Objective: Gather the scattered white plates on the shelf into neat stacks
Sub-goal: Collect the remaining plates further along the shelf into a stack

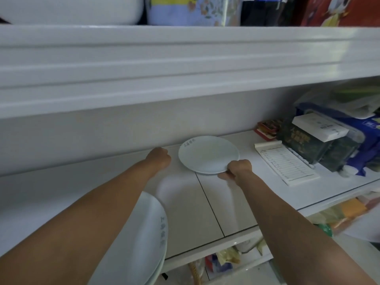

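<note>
Pinching noted: near rim of round white ceramic plate point(207, 154) held by right grip point(239, 168), likely for lifting off flat white shelf point(205, 202) near rear edge. Left grip point(159, 158) curled just beside plate, nothing seen held. Stack of white plates point(148, 233) kept at front-left edge, probable destination.

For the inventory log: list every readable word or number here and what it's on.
Rim of the far plate: grey characters, too blurred to read.
Rim of the near plate stack: grey characters, blurred.
Dark green box: gold characters, unreadable.
Notepad: printed form, too small.
White box: print too small.
Blue pack: label blurred.
</note>
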